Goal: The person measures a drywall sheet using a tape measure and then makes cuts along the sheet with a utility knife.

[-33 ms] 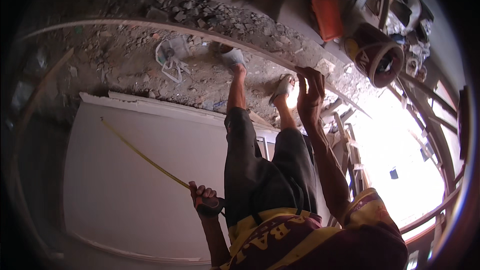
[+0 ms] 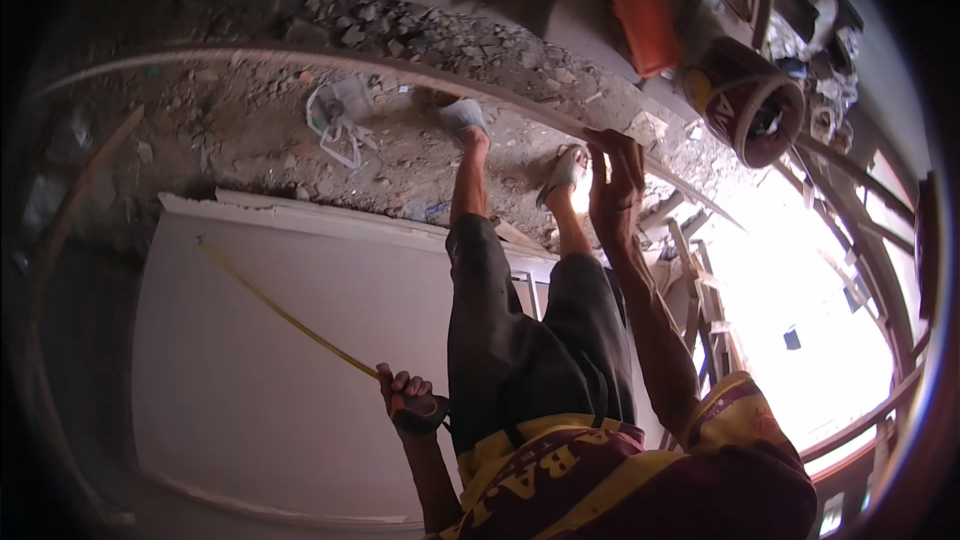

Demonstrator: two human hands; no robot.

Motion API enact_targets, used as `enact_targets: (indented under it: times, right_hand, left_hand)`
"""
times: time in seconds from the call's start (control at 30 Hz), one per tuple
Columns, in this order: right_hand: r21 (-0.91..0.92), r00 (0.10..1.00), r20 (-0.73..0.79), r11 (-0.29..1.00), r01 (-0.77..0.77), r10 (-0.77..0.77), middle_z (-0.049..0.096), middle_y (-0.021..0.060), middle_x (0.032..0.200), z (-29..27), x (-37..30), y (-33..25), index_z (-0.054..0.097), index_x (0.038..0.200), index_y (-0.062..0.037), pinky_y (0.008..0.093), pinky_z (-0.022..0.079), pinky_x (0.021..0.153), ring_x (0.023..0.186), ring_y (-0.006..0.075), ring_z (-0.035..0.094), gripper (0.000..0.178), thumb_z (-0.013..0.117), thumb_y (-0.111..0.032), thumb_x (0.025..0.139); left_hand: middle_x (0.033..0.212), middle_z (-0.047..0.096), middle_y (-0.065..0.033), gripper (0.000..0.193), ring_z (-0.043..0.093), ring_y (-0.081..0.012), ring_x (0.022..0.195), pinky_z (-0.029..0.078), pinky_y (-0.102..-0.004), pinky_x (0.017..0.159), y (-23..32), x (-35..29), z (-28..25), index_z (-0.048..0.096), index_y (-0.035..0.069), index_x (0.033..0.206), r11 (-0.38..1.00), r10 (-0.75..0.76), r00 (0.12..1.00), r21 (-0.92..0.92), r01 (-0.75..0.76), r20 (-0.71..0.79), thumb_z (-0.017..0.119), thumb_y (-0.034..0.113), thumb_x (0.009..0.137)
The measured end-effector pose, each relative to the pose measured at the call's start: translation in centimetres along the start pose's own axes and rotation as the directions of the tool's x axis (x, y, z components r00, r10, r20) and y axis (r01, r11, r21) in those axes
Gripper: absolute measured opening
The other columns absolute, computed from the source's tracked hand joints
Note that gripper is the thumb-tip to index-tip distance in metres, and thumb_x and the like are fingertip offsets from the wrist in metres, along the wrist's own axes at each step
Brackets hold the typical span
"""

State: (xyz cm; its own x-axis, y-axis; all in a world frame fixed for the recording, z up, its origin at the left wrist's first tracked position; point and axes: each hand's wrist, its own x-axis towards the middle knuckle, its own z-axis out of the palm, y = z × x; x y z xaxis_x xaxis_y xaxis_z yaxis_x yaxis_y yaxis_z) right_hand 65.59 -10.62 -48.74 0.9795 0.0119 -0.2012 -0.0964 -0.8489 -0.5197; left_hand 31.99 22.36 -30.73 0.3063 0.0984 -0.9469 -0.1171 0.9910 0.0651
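At the lower edge, nearest the camera, is a maroon and yellow shirt [image 2: 590,485], above it dark trousers [image 2: 520,360]. Left of the trousers, the left hand [image 2: 406,395] is closed around the black and orange case of a tape measure [image 2: 424,414]. Its yellow blade [image 2: 290,318] runs out toward the upper left, in front of a large pale panel [image 2: 240,380]; whether the blade touches the panel, I cannot tell. Farther off, the right hand [image 2: 617,180], arm stretched forward, grips a long thin strip [image 2: 540,112] with its fingers. The strip passes in front of the feet, one end reaching far to the left and the other past the hand to the right. Both feet, in light footwear [image 2: 463,118], stand on rubble-strewn ground [image 2: 400,155], and a pale plastic bag [image 2: 345,100] lies to their left. Beyond the strip lies broken rubble [image 2: 360,15]. Toward the upper right are a maroon bucket [image 2: 722,90] and an orange container [image 2: 647,30]; below the bucket, the right side opens onto glaring light.
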Motion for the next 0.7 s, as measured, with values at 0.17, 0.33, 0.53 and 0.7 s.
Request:
enact_targets:
  times: [0.17, 0.33, 0.53, 0.7]
  right_hand:
    - [0.067, 0.998, -0.018, 0.996, 0.062, -0.06, 0.07, 0.0178, 0.115, 1.0, -0.1, 0.7, 0.074, 0.116, -0.0014, 0.049, 0.053, 0.098, 0.11, 0.0393, 0.066, 0.025, 0.069, 0.006, 0.093]
    - [0.03, 0.991, -0.131, 0.999, 0.04, -0.036, 0.07, 0.0168, 0.112, -0.1, 3.7, 3.3, 0.074, 0.116, -0.0028, 0.0478, 0.052, 0.088, 0.099, 0.0383, 0.063, 0.03, 0.067, 0.009, 0.089]
    - [0.028, 0.985, -0.165, 0.998, 0.049, -0.044, 0.066, 0.0154, 0.113, 0.2, 6.1, 5.2, 0.071, 0.118, -0.0029, 0.0483, 0.05, 0.092, 0.103, 0.0379, 0.062, 0.035, 0.065, 0.008, 0.086]
    - [0.091, 0.971, -0.237, 0.995, 0.035, -0.012, 0.065, 0.0159, 0.114, -0.2, 8.1, 6.3, 0.071, 0.121, -0.0038, 0.0489, 0.052, 0.098, 0.108, 0.0388, 0.062, 0.039, 0.064, 0.006, 0.084]
  left_hand:
    - [0.108, 0.078, -0.0079, 0.04, 0.075, -0.0273, 0.091, 0.057, -0.0415, 0.085, 0.6, 0.4, -1.2, 0.06, 0.019, 0.148, 0.995, -0.052, 0.987, 0.092, 0.038, 0.152, 0.033, 0.035, 0.122]
    - [0.113, 0.08, -0.0069, 0.045, 0.076, -0.0277, 0.093, 0.057, -0.0415, 0.087, 0.6, 2.1, -2.8, 0.064, 0.02, 0.148, 0.979, -0.191, 0.963, 0.109, 0.173, 0.189, 0.033, 0.039, 0.122]
    - [0.105, 0.08, -0.0036, 0.044, 0.075, -0.0233, 0.086, 0.056, -0.0386, 0.082, 0.1, 1.3, -0.4, 0.07, 0.02, 0.139, 0.979, -0.12, 0.993, 0.167, 0.12, -0.012, 0.036, 0.041, 0.121]
    - [0.1, 0.079, -0.0022, 0.042, 0.074, -0.0206, 0.08, 0.055, -0.0356, 0.078, -0.7, 1.7, 3.0, 0.074, 0.015, 0.129, 0.966, -0.065, 0.996, 0.244, 0.079, -0.067, 0.041, 0.04, 0.121]
